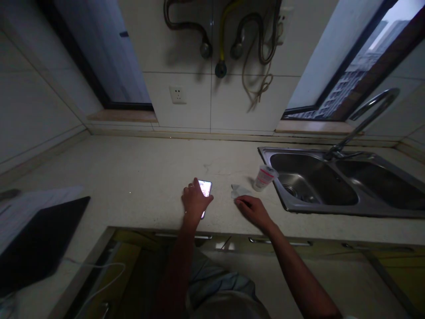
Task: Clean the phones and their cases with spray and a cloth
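Note:
A smartphone point(205, 188) with a lit screen lies on the pale countertop point(139, 164). Over it is my left hand point(195, 201), its thumb at the right edge and its fingers at the left, closed around the phone. A ring shows on one finger. My right hand point(254, 210) rests on the counter with its fingers curled together, their tips at the lower edge of a small greyish-white flat piece point(241, 190), maybe a wrapper or tissue. Whether the fingers pinch anything is hidden. Just beyond stands a clear plastic cup point(264, 178) with red print, slightly tilted in view.
To the right is a double steel sink point(312, 179) with a curved faucet point(361, 113). A black flat object point(46, 241) and papers point(36, 204) lie at the left, near a white cable point(113, 265). Hoses point(259, 22) and a wall socket point(178, 95) are on the tiled wall.

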Demonstrator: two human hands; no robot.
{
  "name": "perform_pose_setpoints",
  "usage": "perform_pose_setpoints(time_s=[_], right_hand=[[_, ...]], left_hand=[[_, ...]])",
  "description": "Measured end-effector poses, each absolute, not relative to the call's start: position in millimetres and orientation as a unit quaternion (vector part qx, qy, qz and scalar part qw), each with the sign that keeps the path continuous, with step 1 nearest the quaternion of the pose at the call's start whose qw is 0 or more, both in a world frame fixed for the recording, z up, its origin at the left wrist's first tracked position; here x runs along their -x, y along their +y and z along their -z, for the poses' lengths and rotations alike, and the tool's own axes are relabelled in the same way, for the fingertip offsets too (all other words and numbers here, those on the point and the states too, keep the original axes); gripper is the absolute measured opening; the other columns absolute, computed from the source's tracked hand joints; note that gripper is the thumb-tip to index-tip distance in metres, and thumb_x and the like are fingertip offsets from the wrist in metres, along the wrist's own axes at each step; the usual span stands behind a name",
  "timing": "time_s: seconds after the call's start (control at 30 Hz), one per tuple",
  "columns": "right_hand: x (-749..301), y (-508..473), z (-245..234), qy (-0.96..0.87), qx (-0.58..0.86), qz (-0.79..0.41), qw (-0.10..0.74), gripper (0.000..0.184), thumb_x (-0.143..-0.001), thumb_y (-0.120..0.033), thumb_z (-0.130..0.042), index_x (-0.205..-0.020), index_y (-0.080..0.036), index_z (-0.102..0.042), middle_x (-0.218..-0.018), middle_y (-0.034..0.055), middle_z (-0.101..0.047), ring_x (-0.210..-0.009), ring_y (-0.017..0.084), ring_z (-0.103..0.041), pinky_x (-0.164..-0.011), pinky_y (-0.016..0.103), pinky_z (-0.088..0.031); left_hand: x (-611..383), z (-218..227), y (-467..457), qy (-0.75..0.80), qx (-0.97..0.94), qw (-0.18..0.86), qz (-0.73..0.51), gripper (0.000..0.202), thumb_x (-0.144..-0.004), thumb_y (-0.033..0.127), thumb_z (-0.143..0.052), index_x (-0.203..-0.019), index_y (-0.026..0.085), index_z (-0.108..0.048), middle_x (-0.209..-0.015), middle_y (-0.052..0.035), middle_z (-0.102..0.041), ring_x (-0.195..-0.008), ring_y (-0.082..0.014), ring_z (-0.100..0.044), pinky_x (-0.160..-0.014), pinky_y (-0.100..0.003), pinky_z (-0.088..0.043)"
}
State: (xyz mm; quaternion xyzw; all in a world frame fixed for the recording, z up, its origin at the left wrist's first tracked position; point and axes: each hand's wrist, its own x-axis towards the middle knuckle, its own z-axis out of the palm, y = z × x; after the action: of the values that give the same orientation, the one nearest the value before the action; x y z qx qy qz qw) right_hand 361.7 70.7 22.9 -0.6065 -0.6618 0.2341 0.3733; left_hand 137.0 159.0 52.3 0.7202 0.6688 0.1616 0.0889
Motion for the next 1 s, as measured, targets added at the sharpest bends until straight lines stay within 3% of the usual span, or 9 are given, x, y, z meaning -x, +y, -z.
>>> perform_pose_setpoints(time_s=[0.23, 0.43, 0.67, 0.83, 1.0], right_hand=[[-360.1, 69.0, -27.3, -0.643, 0.602, -0.267, 0.391, 0.03, -0.092, -0.041, -0.055, -0.09, -0.019, -0.074, -0.084, 0.0049, -0.074, -0.078, 0.02, -0.065, -0.071, 0.03, -0.047], [-332.8, 71.4, -29.7, -0.513, 0.544, -0.443, 0.495, 0.031, -0.084, -0.046, -0.064, -0.087, -0.016, -0.07, -0.068, 0.0013, -0.065, -0.062, 0.015, -0.058, -0.063, 0.029, -0.046], [-288.0, 87.3, -38.0, -0.493, 0.444, -0.565, 0.491, 0.044, -0.077, -0.054, -0.073, -0.106, -0.021, -0.067, -0.091, 0.0035, -0.067, -0.076, 0.015, -0.059, -0.068, 0.028, -0.048], [-272.1, 88.6, -39.2, -0.482, 0.425, -0.59, 0.488, 0.047, -0.075, -0.064, -0.07, -0.085, -0.018, -0.066, -0.072, -0.0004, -0.06, -0.065, 0.013, -0.052, -0.063, 0.026, -0.043], [-279.7, 78.3, -44.8, -0.45, 0.437, -0.6, 0.497, 0.039, -0.075, -0.056, -0.07, -0.075, -0.018, -0.063, -0.062, -0.0024, -0.053, -0.055, 0.011, -0.044, -0.054, 0.023, -0.036]], left_hand=[[-134.6, -57.9, 154.7, 0.682, -0.703, 0.11, -0.171, 0.077, -0.071, 0.043, -0.07, -0.137, 0.013, -0.045, -0.124, -0.0229, -0.06, -0.114, -0.0385, -0.055, -0.086, -0.045, -0.047], [-129.7, -50.5, 164.2, 0.672, -0.684, 0.167, -0.231, 0.065, -0.063, 0.047, -0.078, -0.114, 0.015, -0.054, -0.114, -0.0177, -0.061, -0.115, -0.0347, -0.057, -0.096, -0.045, -0.045], [-133.5, -51.1, 158.7, 0.603, -0.539, 0.417, -0.415, 0.071, -0.062, 0.039, -0.083, -0.119, 0.016, -0.047, -0.113, -0.0126, -0.063, -0.099, -0.0234, -0.065, -0.088, -0.039, -0.051], [-143.7, -48.1, 145.8, 0.536, -0.451, 0.501, -0.508, 0.079, -0.057, 0.033, -0.088, -0.122, 0.017, -0.048, -0.119, -0.0129, -0.064, -0.102, -0.0223, -0.065, -0.089, -0.036, -0.052], [-142.6, -51.4, 131.9, 0.414, -0.351, 0.637, -0.547, 0.071, -0.064, 0.041, -0.082, -0.124, 0.017, -0.053, -0.12, -0.0131, -0.067, -0.1, -0.0236, -0.069, -0.085, -0.037, -0.055]])
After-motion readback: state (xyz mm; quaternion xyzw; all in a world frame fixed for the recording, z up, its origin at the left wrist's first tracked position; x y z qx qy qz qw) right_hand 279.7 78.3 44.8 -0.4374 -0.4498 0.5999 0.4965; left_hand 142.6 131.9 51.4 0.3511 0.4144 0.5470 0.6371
